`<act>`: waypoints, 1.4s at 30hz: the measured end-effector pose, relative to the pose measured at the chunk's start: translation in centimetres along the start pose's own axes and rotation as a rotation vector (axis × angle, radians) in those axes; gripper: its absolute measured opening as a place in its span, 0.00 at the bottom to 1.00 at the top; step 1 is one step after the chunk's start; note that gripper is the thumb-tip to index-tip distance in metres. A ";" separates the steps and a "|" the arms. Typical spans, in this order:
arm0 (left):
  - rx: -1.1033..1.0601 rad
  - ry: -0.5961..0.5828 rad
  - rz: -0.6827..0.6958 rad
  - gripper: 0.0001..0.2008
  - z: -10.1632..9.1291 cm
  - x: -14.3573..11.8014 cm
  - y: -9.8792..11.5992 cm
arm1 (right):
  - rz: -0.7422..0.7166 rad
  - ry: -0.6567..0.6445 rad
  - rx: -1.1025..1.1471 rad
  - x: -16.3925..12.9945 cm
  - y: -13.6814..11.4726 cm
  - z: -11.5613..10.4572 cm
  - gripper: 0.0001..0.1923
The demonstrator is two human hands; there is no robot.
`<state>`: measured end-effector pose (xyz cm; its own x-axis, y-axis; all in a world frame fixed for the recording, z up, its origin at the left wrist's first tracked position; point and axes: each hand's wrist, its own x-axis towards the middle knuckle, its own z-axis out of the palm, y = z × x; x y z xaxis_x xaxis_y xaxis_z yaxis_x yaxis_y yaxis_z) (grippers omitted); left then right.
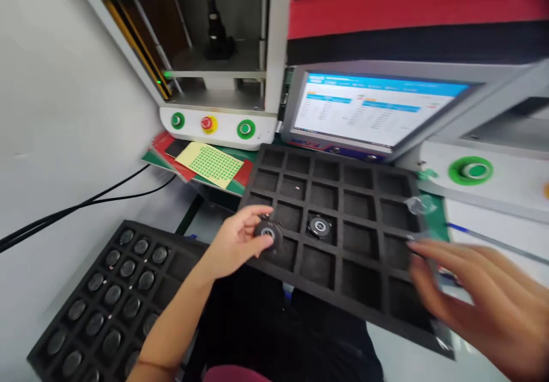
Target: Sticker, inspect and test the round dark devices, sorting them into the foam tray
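Note:
My left hand [238, 239] is closed on a round black watch body [268, 235], pinched between thumb and fingers over the left part of a black foam tray [338, 249]. A pale ring mark shows on its face. A second such watch body [319, 226] lies in a middle compartment of that tray. My right hand [476, 290] is beside the tray's right edge, smeared by motion. Its thumb and fingertips come near each other, but I cannot make out whether anything is between them. A bit of clear plastic film [420, 205] lies near the tray's right edge.
At lower left, another foam tray [180, 265] carries several round dark pieces. A yellow sheet of green dots [210, 163] lies below a machine with a red button [207, 123]. Behind the tray stands a lit screen [373, 110]. Black cables [92, 202] run at left.

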<state>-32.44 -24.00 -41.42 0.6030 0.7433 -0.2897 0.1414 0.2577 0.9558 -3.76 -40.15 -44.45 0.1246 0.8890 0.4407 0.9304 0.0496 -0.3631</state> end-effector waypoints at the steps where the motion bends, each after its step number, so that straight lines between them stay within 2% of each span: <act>1: -0.041 -0.026 -0.038 0.21 -0.3 -0.9 -0.3 | -0.094 0.037 -0.005 3.2 -1.4 1.3 0.27; 3: -0.085 -0.040 -0.091 0.19 -1.2 -2.4 -1.2 | -0.176 -0.082 0.037 9.1 -4.0 4.6 0.12; 6: -0.122 0.048 -0.119 0.18 -2.9 -3.8 -2.5 | -0.249 -0.260 0.038 16.0 -6.4 9.9 0.11; 9: -0.116 0.184 -0.095 0.17 -4.9 -3.5 -3.2 | -0.324 -0.422 0.009 20.9 -7.4 14.0 0.07; 13: 0.021 0.369 0.059 0.13 -7.4 0.4 -3.7 | -0.383 -0.606 -0.094 24.5 -8.7 17.8 0.04; 16: 0.087 0.479 0.150 0.11 -8.7 4.9 -4.4 | -0.411 -0.724 -0.191 25.1 -9.8 20.0 0.08; 18: 0.148 0.509 0.189 0.11 -9.0 7.5 -5.1 | -0.422 -0.774 -0.252 25.3 -10.2 21.1 0.10; 23: 0.332 0.494 0.254 0.11 -9.1 10.9 -6.0 | -0.434 -0.794 -0.355 26.2 -9.6 22.4 0.10; 27: 0.434 0.618 0.216 0.11 -10.1 12.2 -6.1 | -0.457 -0.811 -0.381 27.1 -8.7 22.4 0.09; 31: 0.447 0.707 0.237 0.11 -10.7 13.6 -5.9 | -0.472 -0.806 -0.408 27.2 -8.3 22.2 0.09; 35: 0.415 0.705 0.293 0.11 -10.3 15.3 -5.6 | -0.489 -0.791 -0.433 27.0 -8.3 22.1 0.09; 42: 0.433 0.727 0.274 0.10 -10.2 17.1 -6.4 | -0.532 -0.778 -0.447 26.9 -8.4 21.9 0.13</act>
<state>-31.06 -6.69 -53.02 0.0322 0.9906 0.1329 0.4385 -0.1335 0.8888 -15.81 -6.69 -47.55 -0.4477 0.8574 -0.2539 0.8627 0.4889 0.1297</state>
